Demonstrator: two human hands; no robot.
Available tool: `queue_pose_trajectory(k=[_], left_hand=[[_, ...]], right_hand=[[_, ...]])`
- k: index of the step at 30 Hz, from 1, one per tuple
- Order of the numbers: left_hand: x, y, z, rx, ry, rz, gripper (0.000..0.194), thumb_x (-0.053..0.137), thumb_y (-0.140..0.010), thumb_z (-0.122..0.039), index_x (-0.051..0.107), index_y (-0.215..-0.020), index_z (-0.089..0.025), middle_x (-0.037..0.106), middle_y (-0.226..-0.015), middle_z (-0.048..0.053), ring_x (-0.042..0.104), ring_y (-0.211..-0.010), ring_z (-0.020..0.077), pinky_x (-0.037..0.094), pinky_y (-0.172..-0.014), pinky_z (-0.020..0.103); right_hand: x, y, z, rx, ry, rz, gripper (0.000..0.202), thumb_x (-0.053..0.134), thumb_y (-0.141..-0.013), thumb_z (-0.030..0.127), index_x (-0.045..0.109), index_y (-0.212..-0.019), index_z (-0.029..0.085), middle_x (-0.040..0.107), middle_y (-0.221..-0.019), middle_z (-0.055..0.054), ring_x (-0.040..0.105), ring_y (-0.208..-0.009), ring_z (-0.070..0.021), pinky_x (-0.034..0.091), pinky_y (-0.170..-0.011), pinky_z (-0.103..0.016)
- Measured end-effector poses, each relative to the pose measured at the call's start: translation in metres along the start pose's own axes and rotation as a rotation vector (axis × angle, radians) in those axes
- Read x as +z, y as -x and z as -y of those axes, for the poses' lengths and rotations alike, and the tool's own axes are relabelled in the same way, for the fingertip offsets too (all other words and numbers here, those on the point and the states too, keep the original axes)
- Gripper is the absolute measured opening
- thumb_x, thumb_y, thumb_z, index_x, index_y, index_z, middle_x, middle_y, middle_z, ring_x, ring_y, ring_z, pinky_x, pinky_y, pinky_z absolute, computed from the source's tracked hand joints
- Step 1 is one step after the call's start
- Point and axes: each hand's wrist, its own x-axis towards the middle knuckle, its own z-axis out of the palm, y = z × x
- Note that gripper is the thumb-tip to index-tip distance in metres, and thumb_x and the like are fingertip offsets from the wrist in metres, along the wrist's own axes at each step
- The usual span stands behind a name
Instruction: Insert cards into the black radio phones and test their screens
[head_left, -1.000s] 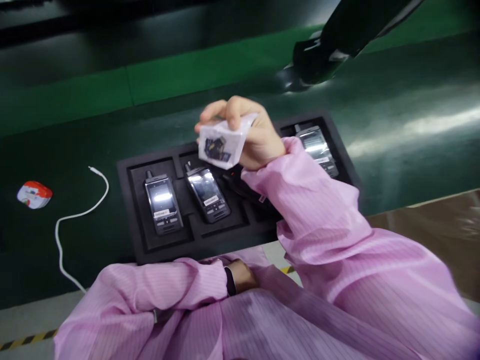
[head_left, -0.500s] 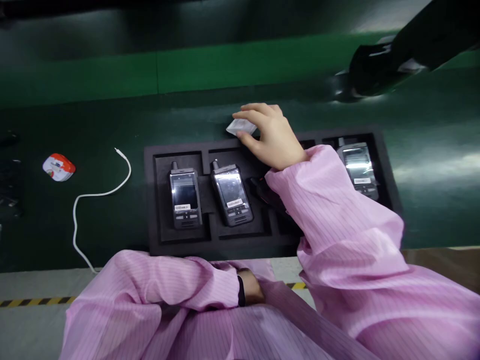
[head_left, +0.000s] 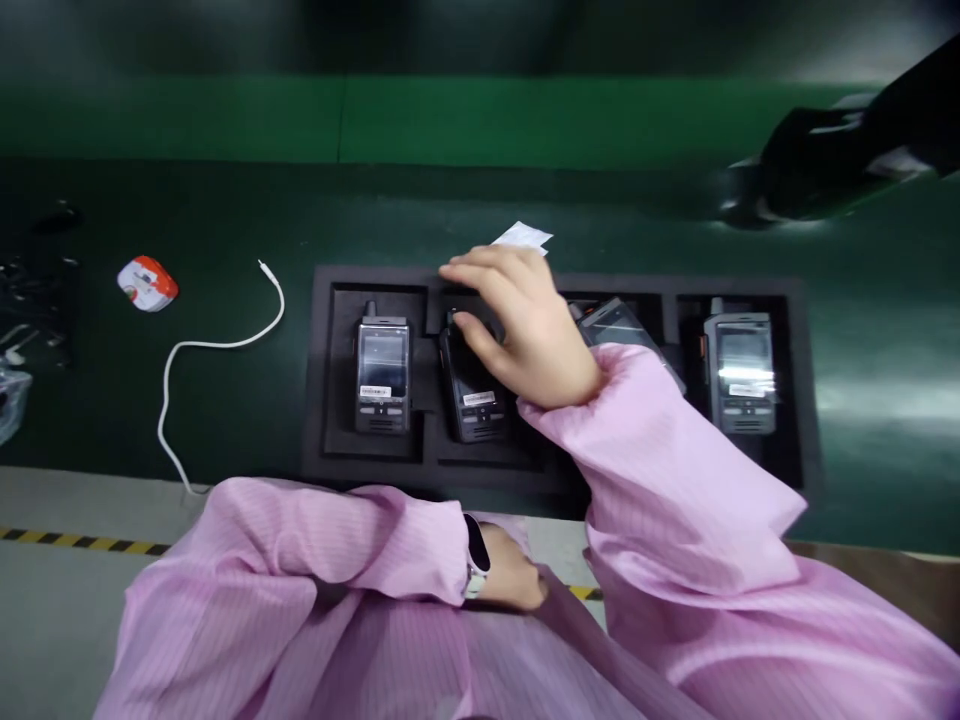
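My right hand (head_left: 521, 325) hovers over the second handheld radio (head_left: 476, 400), thumb and fingers apart, with nothing visible in it. That radio lies tilted in a black foam tray (head_left: 371, 468); whether the thumb touches it I cannot tell. To its left lies another handheld radio (head_left: 382, 375) with a lit-looking glossy screen and stub antenna. A third radio (head_left: 619, 325) lies slanted, partly behind my right sleeve, and one more radio (head_left: 742, 370) fills the right compartment. Just beyond my fingers is a white paper slip (head_left: 523, 237). My left hand (head_left: 511, 568), wearing a watch (head_left: 476, 560), rests against my body, its fingers hidden.
A white cable (head_left: 217, 345) curves across the green table (head_left: 247, 420) left of the tray. Past it sits a red-and-white packet (head_left: 148, 283). Dark cables and a clear bag (head_left: 11, 400) lie at the left edge. A black arm-like object (head_left: 817, 165) reaches in at upper right.
My right hand has let go of the white slip, which lies behind the tray, and has come back over the second radio. The view has shifted slightly, showing more of my left hand.
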Motion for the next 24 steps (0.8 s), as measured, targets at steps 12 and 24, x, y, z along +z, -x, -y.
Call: queue_pose_trajectory(k=[12, 24], left_hand=[[-0.135, 0.110, 0.006, -0.773, -0.070, -1.195, 0.029, 0.054, -0.100, -0.027, 0.061, -0.128, -0.021, 0.065, -0.105, 0.006, 0.064, -0.091, 0.0177, 0.057, -0.087, 0.034], [-0.130, 0.107, 0.047, -0.942, -0.138, -0.957, 0.045, 0.047, -0.096, -0.021, 0.051, -0.139, -0.009, 0.069, -0.112, 0.018, 0.068, -0.107, 0.0313, 0.054, -0.101, 0.052]], right_hand=[[0.003, 0.002, 0.032, 0.126, -0.046, 0.095, 0.032, 0.046, -0.093, 0.016, 0.063, -0.121, 0.017, 0.070, -0.116, -0.015, 0.059, -0.112, -0.0339, 0.051, -0.100, -0.055], [0.027, 0.017, 0.106, 0.440, -0.008, 0.286, 0.053, 0.047, -0.090, 0.013, 0.054, -0.139, -0.005, 0.072, -0.120, -0.027, 0.061, -0.117, -0.0421, 0.048, -0.104, -0.058]])
